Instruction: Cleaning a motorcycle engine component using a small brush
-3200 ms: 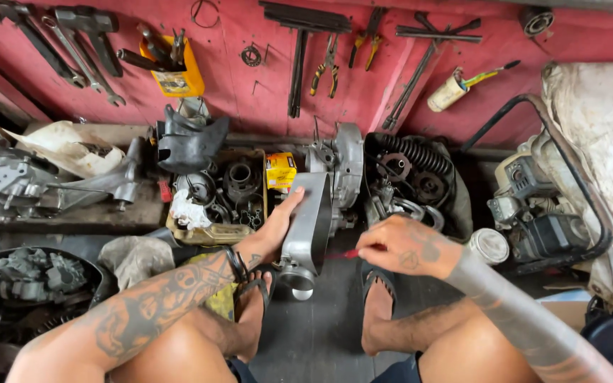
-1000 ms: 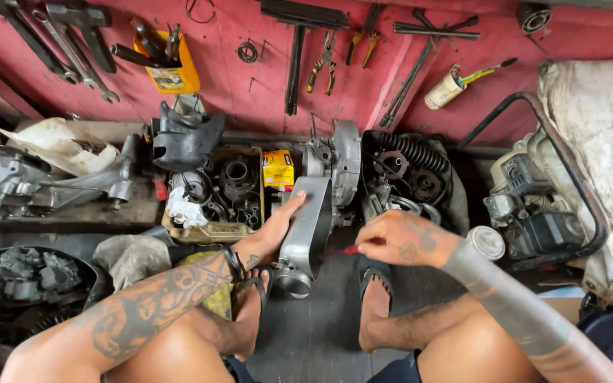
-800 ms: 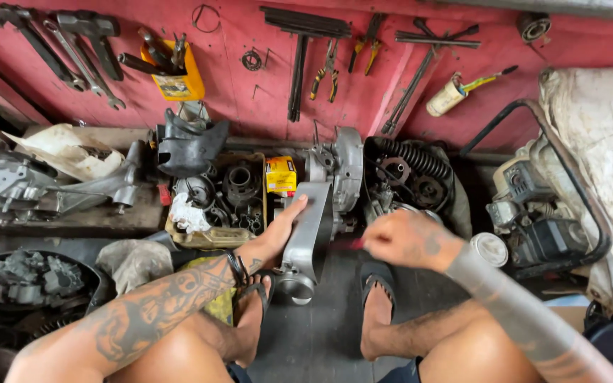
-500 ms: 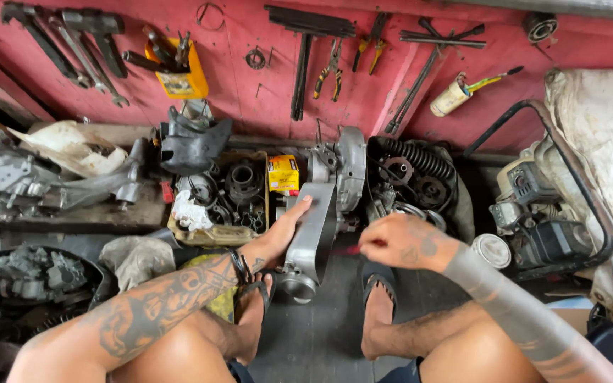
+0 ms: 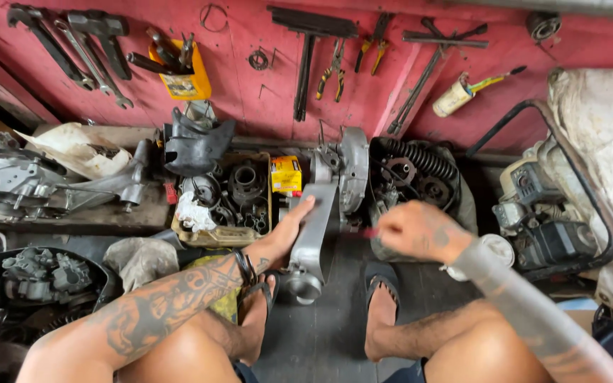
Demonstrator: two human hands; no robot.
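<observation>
L. hand (image 5: 286,232) lies flat, fingers apart, against the grey engine casing (image 5: 315,234), apparently to steady it upright on the floor betw. the feet. R. hand (image 5: 414,230), blurred, grip pinched on a thin red-tipped tool (image 5: 367,232) aimed at the casing. Beyond: parts tray (image 5: 179,234), yellow box (image 5: 286,174), red wall w/ hung tools (image 5: 250,85).

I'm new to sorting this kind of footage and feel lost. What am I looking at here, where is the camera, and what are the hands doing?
The camera sits on a person's head, looking down at their knees, feet and hands. They sit on a workshop floor facing a red wall hung with tools. The left hand rests on a long grey metal engine casing standing between the feet. The right hand holds a thin red-tipped tool beside it, too blurred to identify. Behind lie a tray of engine parts and a small yellow box.
</observation>
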